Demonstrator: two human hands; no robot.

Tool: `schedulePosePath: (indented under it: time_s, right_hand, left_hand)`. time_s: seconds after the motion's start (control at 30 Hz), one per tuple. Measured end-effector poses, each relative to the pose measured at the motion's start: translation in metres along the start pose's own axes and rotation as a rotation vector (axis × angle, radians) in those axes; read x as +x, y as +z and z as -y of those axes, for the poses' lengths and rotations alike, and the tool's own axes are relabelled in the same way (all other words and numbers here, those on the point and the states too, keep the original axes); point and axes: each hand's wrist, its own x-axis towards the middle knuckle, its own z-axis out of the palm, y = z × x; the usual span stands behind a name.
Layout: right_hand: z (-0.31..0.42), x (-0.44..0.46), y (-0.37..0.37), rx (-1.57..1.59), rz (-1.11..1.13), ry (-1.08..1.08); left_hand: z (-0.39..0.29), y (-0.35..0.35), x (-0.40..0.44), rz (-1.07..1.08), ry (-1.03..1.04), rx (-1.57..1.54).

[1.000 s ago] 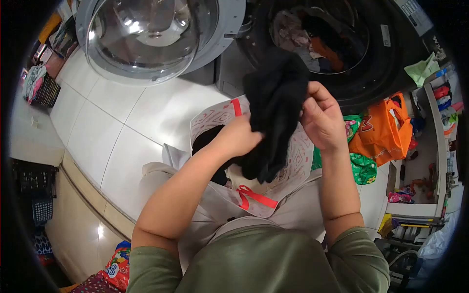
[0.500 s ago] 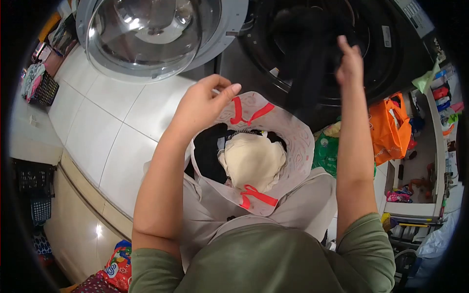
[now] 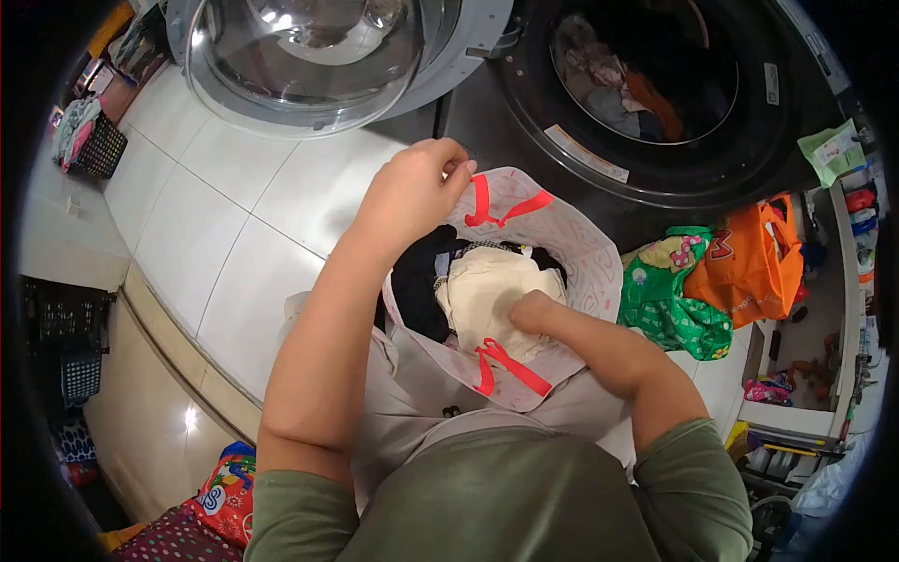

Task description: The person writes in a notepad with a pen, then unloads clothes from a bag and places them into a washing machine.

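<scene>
- The cream cloth is seen inside the white bag, right on top, with black clothes beside it.
- The cream cloth is touched by the right hand; its fingers are tucked down and hidden, so it cannot be told if the cloth is gripped.
- The left hand is held at the edge of the white bag, near a red ribbon; its fingers are curled, but it cannot be told if the edge is pinched.
- More clothes can be seen inside the washing machine, and its round door is swung open.
- In this step, the cream cloth seems to be reached for.
- For the next move, a firm grip would be needed, with the bag's edge kept steady.
</scene>
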Motion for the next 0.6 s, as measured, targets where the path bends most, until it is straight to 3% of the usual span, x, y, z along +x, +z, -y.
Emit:
schedulePosePath:
  time_s: [0.1,0.17,0.23,0.3,0.37,0.4,0.47,0.5,0.53,0.57,0.6]
  right_hand:
    - [-0.002,-0.034,-0.07,0.33,-0.133,0.04]
    - [-0.019,-0.064,-0.133,0.699,-0.366,-0.149]
    - [-0.021,-0.121,-0.196,0.97,-0.666,-0.255]
    - [-0.014,-0.166,-0.227,1.55,-1.049,-0.467]
    - [-0.017,-0.183,-0.245,1.599,-1.367,-0.536]
    - [-0.015,-0.184,-0.247,1.438,-1.356,-0.499]
    - [-0.019,-0.177,-0.24,1.006,-1.245,-0.353]
    - [-0.016,-0.16,-0.217,1.077,-1.089,-0.18]
    - [0.001,-0.159,-0.213,1.23,-0.78,-0.176]
    - [0.014,-0.149,-0.197,1.157,-0.686,-0.11]
    - [0.028,-0.137,-0.188,1.235,-0.618,-0.198]
  left_hand:
    - [-0.002,-0.008,-0.002,0.091,-0.038,-0.156]
    - [-0.004,-0.005,-0.004,0.208,-0.004,-0.235]
    - [0.0,0.002,-0.015,0.35,0.081,-0.216]
    - [-0.006,0.012,-0.011,0.592,0.154,-0.039]
    - [-0.017,0.024,-0.008,0.708,0.109,0.057]
    - [-0.028,0.019,-0.011,0.534,0.066,-0.125]
    - [-0.036,0.025,-0.01,0.426,-0.096,-0.75]
    - [-0.039,0.026,-0.01,0.357,-0.18,-1.061]
    - [-0.046,0.018,-0.014,0.342,-0.167,-1.234]
    - [-0.044,0.01,-0.013,0.401,-0.101,-1.141]
    - [-0.038,0.001,-0.012,0.455,-0.04,-1.046]
